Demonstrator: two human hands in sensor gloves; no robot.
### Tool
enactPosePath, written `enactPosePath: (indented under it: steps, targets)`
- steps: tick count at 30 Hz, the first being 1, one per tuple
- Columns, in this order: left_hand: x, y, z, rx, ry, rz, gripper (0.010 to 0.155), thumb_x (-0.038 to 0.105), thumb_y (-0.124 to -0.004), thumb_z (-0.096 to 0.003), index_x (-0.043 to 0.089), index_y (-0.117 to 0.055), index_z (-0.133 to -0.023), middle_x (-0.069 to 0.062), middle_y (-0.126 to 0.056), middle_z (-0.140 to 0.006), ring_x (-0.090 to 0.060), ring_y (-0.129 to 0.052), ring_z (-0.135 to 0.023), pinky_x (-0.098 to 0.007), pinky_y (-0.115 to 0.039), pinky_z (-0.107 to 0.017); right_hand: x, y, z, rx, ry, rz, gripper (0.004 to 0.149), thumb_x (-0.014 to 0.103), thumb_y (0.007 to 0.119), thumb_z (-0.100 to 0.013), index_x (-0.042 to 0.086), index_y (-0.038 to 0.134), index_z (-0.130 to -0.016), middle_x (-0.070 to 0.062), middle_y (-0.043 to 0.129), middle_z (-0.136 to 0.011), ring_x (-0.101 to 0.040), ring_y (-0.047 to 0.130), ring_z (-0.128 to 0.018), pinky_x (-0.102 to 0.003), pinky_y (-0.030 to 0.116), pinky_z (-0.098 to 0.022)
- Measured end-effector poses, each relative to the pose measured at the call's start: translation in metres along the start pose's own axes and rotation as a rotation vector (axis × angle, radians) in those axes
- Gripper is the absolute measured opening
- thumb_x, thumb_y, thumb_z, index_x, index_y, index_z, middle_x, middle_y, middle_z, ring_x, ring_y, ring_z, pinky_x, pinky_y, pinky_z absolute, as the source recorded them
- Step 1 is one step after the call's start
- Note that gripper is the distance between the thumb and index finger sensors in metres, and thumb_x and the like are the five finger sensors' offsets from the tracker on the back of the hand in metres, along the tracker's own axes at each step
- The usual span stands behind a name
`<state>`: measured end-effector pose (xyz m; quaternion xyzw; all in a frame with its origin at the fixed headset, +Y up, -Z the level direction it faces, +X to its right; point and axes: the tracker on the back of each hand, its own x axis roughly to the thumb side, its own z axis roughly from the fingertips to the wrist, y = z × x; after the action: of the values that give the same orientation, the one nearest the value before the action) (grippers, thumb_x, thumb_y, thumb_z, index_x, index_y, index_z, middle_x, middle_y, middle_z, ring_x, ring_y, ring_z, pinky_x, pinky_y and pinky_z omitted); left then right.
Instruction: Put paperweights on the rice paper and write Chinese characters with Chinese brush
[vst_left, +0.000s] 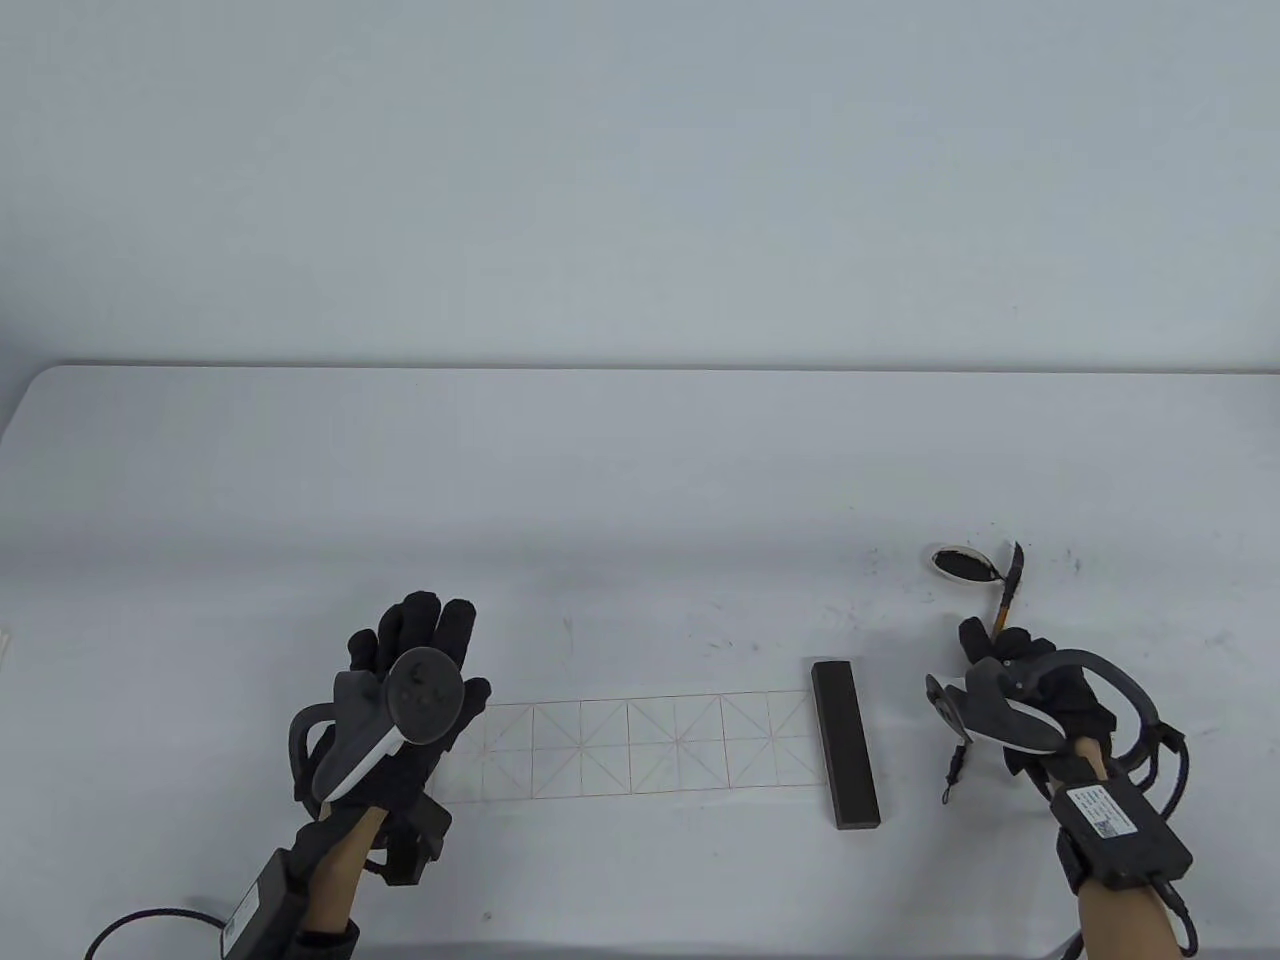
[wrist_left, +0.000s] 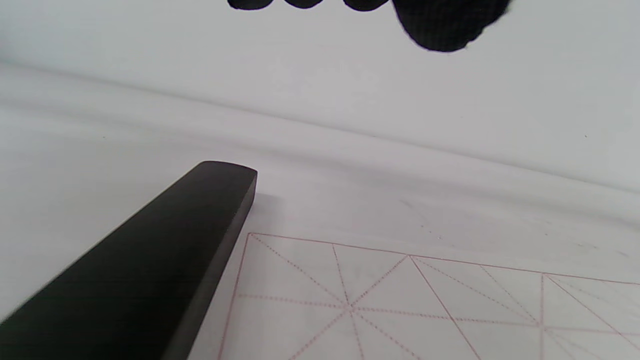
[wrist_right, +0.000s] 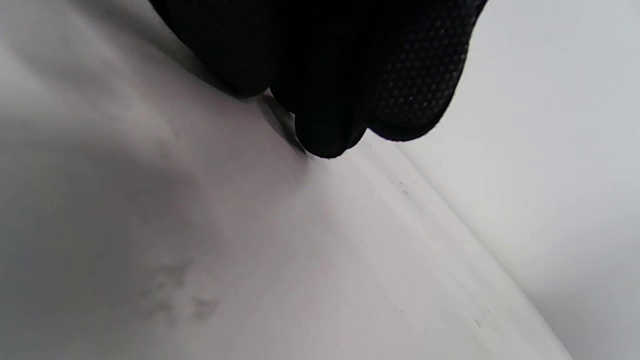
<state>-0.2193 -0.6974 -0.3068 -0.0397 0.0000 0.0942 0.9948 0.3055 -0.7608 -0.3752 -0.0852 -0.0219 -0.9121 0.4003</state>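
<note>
A rice paper strip (vst_left: 650, 745) with a red grid lies on the white table. A dark paperweight (vst_left: 845, 745) lies across its right end. A second dark paperweight (wrist_left: 150, 260) lies along the paper's (wrist_left: 400, 300) left edge; in the table view only its near end (vst_left: 412, 850) shows under my left wrist. My left hand (vst_left: 420, 650) hovers over that end with fingers straight and holds nothing; its fingertips (wrist_left: 445, 25) are clear of the weight. My right hand (vst_left: 1000, 660) grips the brush (vst_left: 1010, 590), whose dark tip points up beside the ink dish (vst_left: 965, 563).
Ink smudges mark the table around the dish and between it and the paper. The table's far edge (vst_left: 640, 368) meets a pale wall. Cables trail from both wrists at the near edge. In the right wrist view, curled gloved fingers (wrist_right: 325, 75) fill the top.
</note>
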Motion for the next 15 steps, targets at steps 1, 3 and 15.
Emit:
enactPosePath:
  steps: [1,3,15]
  targets:
    - [0.0001,0.0001,0.0,-0.001,0.0,-0.001,0.078,0.054,-0.058,-0.0548,0.04,-0.016,-0.119,-0.002,-0.014,-0.129,-0.031,-0.022,-0.123,-0.049,-0.014,-0.087,0.0004,-0.0004,-0.0012,0.0,-0.004,0.006,0.065,0.021,0.076,-0.051,0.024,0.04,-0.105,-0.01,0.076,-0.093,-0.02,0.095,-0.07,-0.036,0.085,-0.048]
    - [0.0004,0.0,0.0,-0.003,-0.001,-0.003,0.079,0.054,-0.058,-0.0546,0.04,-0.016,-0.119,-0.001,-0.015,-0.129,-0.031,-0.022,-0.123,-0.049,-0.015,-0.087,0.0,-0.0026,-0.001,0.006,-0.012,0.019,0.063,0.021,0.076,-0.051,0.025,0.042,-0.104,-0.01,0.077,-0.092,-0.02,0.095,-0.068,-0.036,0.085,-0.047]
    - [0.0015,-0.0006,-0.0004,-0.012,-0.004,-0.013,0.079,0.055,-0.058,-0.0545,0.04,-0.015,-0.119,-0.002,-0.015,-0.129,-0.032,-0.022,-0.123,-0.049,-0.015,-0.087,-0.0021,-0.0094,-0.0011,-0.073,-0.02,0.03,0.051,0.02,0.075,-0.051,0.022,0.054,-0.098,-0.009,0.082,-0.084,-0.019,0.097,-0.061,-0.034,0.086,-0.044]
